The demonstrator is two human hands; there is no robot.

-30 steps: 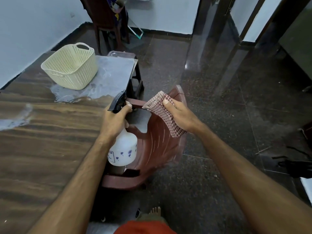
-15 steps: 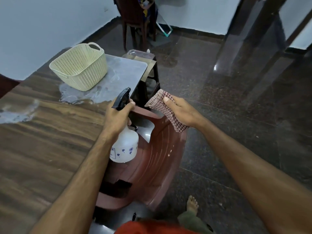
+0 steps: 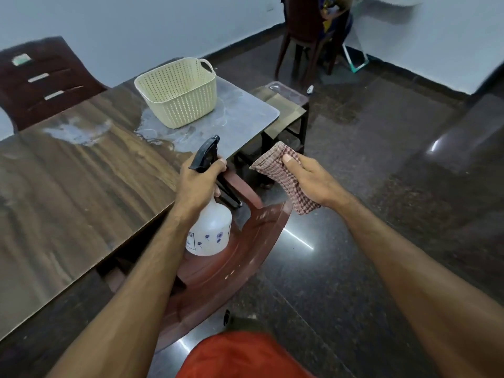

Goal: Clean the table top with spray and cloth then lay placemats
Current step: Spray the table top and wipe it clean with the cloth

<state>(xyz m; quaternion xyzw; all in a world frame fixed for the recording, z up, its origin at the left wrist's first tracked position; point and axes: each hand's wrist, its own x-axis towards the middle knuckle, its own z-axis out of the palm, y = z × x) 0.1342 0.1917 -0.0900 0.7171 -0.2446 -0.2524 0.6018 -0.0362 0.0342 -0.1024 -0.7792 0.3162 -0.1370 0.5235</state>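
My left hand [image 3: 197,184] grips the neck of a white spray bottle [image 3: 210,230] with a black trigger head, held just off the right edge of the wooden table [image 3: 68,181]. The nozzle points toward the far end of the table. My right hand [image 3: 308,178] pinches a folded red checked cloth [image 3: 281,173] in the air beside the bottle, over a brown plastic chair [image 3: 240,257]. The table top shows wet, smeared patches near its far end.
A cream plastic basket [image 3: 177,91] stands on the table's far corner. Beyond that corner sits a small stool [image 3: 286,105] with brownish mats on it. A dark chair [image 3: 41,80] stands at the table's left side and another chair [image 3: 308,31] by the far wall. Dark polished floor lies to the right.
The view has swung left and up along the table, bringing the left-side chair into sight. Both hands keep their hold on bottle and cloth and stay close together.
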